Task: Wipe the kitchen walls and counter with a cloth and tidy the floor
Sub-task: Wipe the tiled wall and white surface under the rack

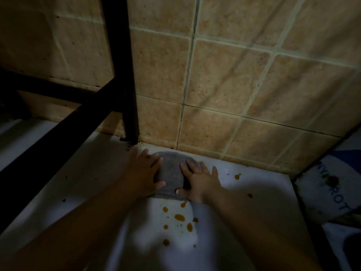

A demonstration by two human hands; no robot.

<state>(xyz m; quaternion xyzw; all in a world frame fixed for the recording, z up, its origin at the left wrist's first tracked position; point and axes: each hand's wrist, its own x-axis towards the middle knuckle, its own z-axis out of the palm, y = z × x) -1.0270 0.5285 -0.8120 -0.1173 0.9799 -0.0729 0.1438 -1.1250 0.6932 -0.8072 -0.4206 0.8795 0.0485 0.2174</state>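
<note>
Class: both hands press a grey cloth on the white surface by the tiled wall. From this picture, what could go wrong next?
1. Dragging the grey cloth back may smear the orange-brown drops across the white surface.
2. Dark crumbs at the black metal leg could be pushed into the corner.
3. The left hand and right hand lie flat; the cloth could slip.

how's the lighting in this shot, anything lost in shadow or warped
Head view: dim overall, with one bright patch on the white surface around the orange spots; both forearms cast soft shadows there. The black frame at left is nearly a silhouette, and the corners fall dark. Wide-angle bending curves the wall tiles' grout lines. The grey cloth under the left hand and right hand stays readable.
</note>
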